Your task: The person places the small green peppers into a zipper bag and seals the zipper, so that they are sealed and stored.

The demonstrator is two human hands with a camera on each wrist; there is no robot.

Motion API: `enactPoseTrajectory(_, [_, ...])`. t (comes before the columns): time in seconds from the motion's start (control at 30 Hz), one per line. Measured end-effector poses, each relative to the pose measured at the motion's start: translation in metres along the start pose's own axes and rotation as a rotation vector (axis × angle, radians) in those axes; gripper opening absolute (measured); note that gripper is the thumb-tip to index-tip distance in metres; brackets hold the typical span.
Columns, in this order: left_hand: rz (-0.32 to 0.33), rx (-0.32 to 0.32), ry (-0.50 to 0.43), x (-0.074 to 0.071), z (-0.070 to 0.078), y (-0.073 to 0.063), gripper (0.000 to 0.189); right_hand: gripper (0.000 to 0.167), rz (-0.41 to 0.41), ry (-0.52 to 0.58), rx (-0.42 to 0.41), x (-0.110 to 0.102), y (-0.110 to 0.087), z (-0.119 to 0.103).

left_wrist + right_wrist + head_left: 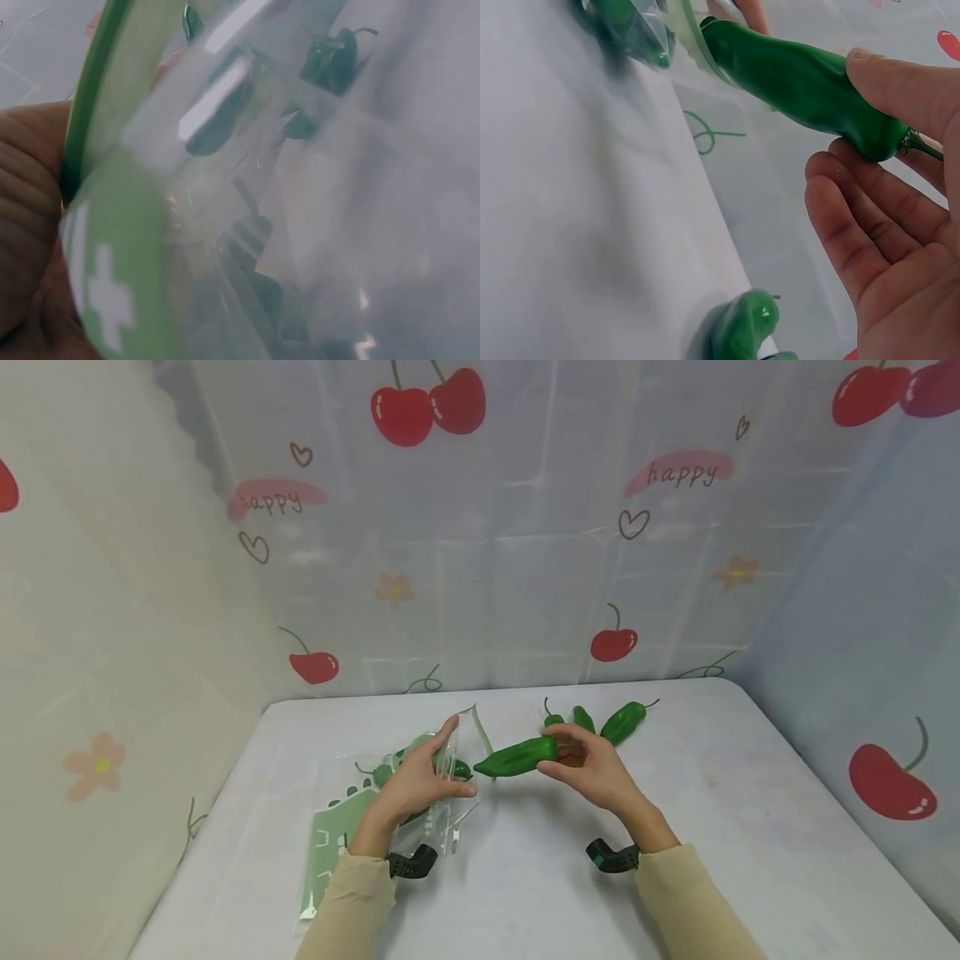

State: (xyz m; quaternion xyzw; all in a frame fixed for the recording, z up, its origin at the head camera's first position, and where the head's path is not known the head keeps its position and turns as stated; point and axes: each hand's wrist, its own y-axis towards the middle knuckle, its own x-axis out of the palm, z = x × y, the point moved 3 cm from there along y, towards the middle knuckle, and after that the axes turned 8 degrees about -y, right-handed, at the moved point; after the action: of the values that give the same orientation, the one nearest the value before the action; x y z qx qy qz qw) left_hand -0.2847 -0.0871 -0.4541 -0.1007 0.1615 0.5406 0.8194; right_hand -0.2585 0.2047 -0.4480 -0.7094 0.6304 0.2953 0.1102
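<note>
A long green pepper [516,758] is pinched near its stem end by the thumb and fingers of my right hand [598,770]. Its tip points left, at the mouth of a clear plastic bag with green print [336,837]. In the right wrist view, that pepper [795,79] has its tip at the bag's rim. My left hand [411,785] grips the bag by its mouth, thumb and forefinger spread apart. Several green peppers show inside the bag, among them one by the left thumb [461,769]. Glare and the plastic [127,262] blur the contents in the left wrist view.
Toward the back of the white table [750,827], beyond my right hand, lie more peppers: a large one [624,723], a narrow one [583,719] and a partly hidden one [553,720]. A cherry-patterned curtain [510,543] surrounds the table's back and sides.
</note>
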Motion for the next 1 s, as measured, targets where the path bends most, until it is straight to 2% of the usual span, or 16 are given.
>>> enactPoseTrajectory(0.37, [-0.014,0.008,-0.019,0.002,-0.001,0.001,0.116,0.05,0.018,-0.039,-0.042,0.013,0.002,-0.01])
enactPoseTrajectory(0.6, [-0.009,-0.011,-0.017,0.0,-0.001,0.002,0.118,0.05,0.024,-0.051,-0.014,0.018,0.007,-0.013])
enactPoseTrajectory(0.77, [0.006,-0.001,0.012,0.001,-0.004,0.002,0.116,0.051,0.028,-0.054,0.004,0.025,0.007,-0.012])
enactPoseTrajectory(1.0, [-0.022,0.005,-0.016,0.0,-0.004,0.003,0.114,0.052,0.019,-0.023,0.027,0.035,0.009,-0.013])
